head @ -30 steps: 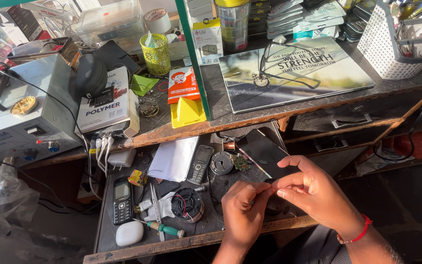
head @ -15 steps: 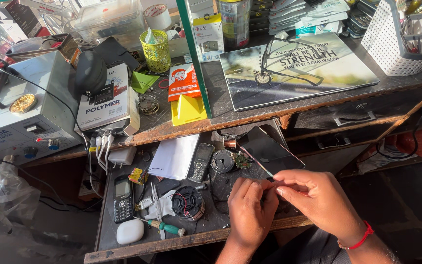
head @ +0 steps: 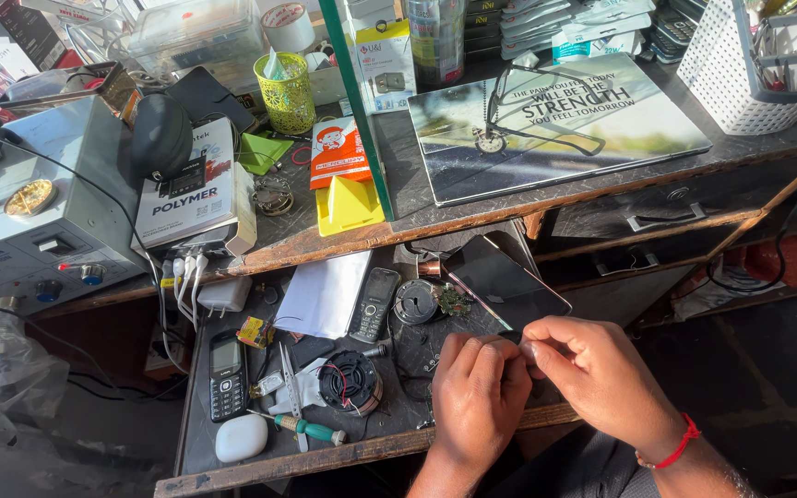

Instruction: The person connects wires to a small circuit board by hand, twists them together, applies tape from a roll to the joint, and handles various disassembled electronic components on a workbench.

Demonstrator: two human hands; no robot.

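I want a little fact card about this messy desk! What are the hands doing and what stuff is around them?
place: a cluttered repair bench in sunlight
left hand: left hand curled, fingertips meeting the other hand
right hand: right hand pinching something too small to make out
nearest thing: a dark smartphone lying just above the hands
left of the hands: a small round speaker, a green-handled screwdriver, tweezers
further left: a black keypad phone and a white oval case
wrist: red thread bracelet
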